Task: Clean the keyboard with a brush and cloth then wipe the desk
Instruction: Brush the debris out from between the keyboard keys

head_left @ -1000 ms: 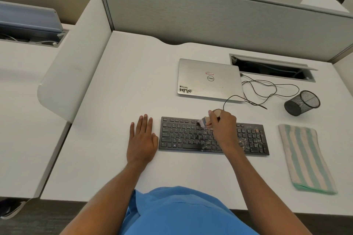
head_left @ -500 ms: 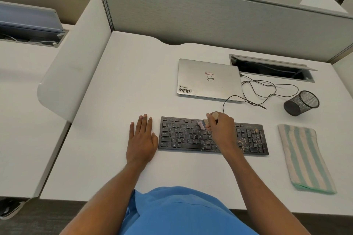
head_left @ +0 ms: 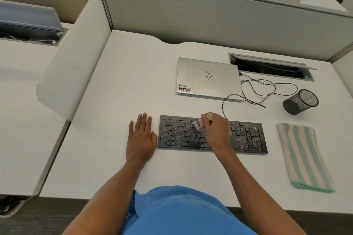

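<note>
**A:** What do we see of the keyboard (head_left: 177,135)?

**B:** We see a black, full-width one on the white tabletop (head_left: 124,91), in front of the shut laptop (head_left: 208,79). Pale crumbs speckle its right end, around the number pad.

**A:** And our hands?

**B:** Our right hand (head_left: 216,132) curls round a small wooden brush (head_left: 197,123), with the bristles on the middle keys. Our left hand (head_left: 141,137) lies flat with straight fingers, holding nothing, just beside the keyboard's left end.

**A:** What differs from a second ago?

**B:** Hardly anything. We find the brush over the same middle keys, and the left hand unmoved.

**A:** Which way does the brush point?

**B:** Its pale bristles point left and towards us, and its handle slants away to the right. The keyboard's long axis runs left to right. The striped cloth (head_left: 303,156) lies to its right.
</note>
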Available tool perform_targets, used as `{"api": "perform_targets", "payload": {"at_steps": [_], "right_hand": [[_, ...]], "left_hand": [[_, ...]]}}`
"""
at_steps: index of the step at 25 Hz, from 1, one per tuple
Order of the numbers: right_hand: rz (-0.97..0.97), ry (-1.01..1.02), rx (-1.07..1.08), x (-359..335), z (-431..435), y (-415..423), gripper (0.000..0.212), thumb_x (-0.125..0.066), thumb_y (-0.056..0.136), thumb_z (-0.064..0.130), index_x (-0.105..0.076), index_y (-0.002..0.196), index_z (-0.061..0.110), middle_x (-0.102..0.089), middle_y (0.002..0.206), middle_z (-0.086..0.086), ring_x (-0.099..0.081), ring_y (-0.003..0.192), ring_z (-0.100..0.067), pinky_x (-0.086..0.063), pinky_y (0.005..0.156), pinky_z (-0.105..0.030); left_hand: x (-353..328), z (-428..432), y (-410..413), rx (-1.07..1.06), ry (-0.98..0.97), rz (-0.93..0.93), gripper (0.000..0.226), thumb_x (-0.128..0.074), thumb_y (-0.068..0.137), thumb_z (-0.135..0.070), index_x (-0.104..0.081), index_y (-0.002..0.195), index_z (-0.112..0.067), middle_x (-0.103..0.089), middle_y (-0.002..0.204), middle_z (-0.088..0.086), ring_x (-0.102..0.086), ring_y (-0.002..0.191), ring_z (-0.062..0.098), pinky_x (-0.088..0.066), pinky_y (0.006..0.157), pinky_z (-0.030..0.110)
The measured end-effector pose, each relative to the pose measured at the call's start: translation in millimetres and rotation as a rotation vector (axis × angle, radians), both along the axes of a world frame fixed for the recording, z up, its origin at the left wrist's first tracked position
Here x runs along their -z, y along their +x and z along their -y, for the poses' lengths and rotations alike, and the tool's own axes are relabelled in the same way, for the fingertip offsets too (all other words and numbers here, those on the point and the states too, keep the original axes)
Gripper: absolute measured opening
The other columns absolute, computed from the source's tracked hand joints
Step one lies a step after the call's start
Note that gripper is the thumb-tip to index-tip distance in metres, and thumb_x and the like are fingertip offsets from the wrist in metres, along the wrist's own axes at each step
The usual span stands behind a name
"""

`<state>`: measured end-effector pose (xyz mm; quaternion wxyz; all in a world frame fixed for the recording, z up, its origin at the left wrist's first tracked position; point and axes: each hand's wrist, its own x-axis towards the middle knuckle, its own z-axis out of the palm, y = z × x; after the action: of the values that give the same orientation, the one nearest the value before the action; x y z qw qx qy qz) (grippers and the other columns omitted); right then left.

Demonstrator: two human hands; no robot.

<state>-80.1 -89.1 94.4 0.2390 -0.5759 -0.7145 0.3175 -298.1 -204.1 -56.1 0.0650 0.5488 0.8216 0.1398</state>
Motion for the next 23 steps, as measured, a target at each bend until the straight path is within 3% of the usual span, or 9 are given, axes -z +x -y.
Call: {"api": "perform_targets", "payload": {"at_steps": [6, 9, 13, 18, 21, 23], "right_hand": [[0.063, -0.055, -0.043, -4, 2, 8, 0.044, -0.049, 0.105, 0.017, -0.059, 0.072, -0.009, -0.067, 0.061, -0.017, -0.058, 0.050, 0.016, -0.041, 0.044, -0.011], [0.047, 0.021, -0.019, -5, -2, 4, 0.044, -0.051, 0.105, 0.020, -0.060, 0.070, -0.005, -0.066, 0.062, -0.010, -0.059, 0.053, 0.015, -0.041, 0.046, -0.015], [0.090, -0.043, -0.036, 6, 5, 5, 0.044, -0.050, 0.105, 0.019, -0.060, 0.069, -0.004, -0.064, 0.059, -0.006, -0.056, 0.054, 0.019, -0.041, 0.047, -0.010], [0.072, -0.046, -0.053, -1, 3, 3, 0.044, -0.048, 0.105, 0.018, -0.059, 0.073, -0.009, -0.066, 0.061, -0.018, -0.058, 0.048, 0.014, -0.040, 0.042, -0.012], [0.035, 0.066, -0.040, -1, 3, -9, 0.045, -0.051, 0.105, 0.021, -0.059, 0.068, -0.005, -0.064, 0.060, -0.011, -0.058, 0.055, 0.012, -0.042, 0.048, -0.019], [0.008, 0.040, -0.048, 7, 6, -13, 0.047, -0.050, 0.105, 0.023, -0.055, 0.065, -0.002, -0.062, 0.060, -0.006, -0.060, 0.060, 0.012, -0.042, 0.049, -0.022]], "left_hand": [[2, 0, 0, 0.000, 0.018, 0.006, 0.067, -0.028, 0.101, -0.033, -0.033, 0.164, -0.010, -0.024, 0.174, 0.010, -0.016, 0.163, 0.023, -0.007, 0.133, 0.050], [3, 0, 0, -0.004, 0.025, 0.004, 0.068, -0.028, 0.100, -0.033, -0.035, 0.163, -0.009, -0.026, 0.173, 0.010, -0.018, 0.162, 0.024, -0.008, 0.133, 0.050], [3, 0, 1, -0.005, 0.031, 0.005, 0.068, -0.027, 0.099, -0.032, -0.036, 0.163, -0.009, -0.026, 0.173, 0.011, -0.019, 0.162, 0.025, -0.008, 0.133, 0.050], [4, 0, 2, -0.005, 0.026, 0.013, 0.068, -0.027, 0.100, -0.033, -0.035, 0.163, -0.009, -0.026, 0.173, 0.010, -0.018, 0.162, 0.024, -0.008, 0.133, 0.050], [4, 1, 1, -0.006, 0.020, 0.015, 0.068, -0.026, 0.100, -0.033, -0.034, 0.164, -0.009, -0.024, 0.174, 0.010, -0.017, 0.163, 0.024, -0.007, 0.133, 0.049], [4, 1, 0, -0.005, 0.017, 0.015, 0.068, -0.026, 0.100, -0.033, -0.034, 0.164, -0.009, -0.024, 0.174, 0.010, -0.016, 0.163, 0.024, -0.007, 0.133, 0.049]]}}
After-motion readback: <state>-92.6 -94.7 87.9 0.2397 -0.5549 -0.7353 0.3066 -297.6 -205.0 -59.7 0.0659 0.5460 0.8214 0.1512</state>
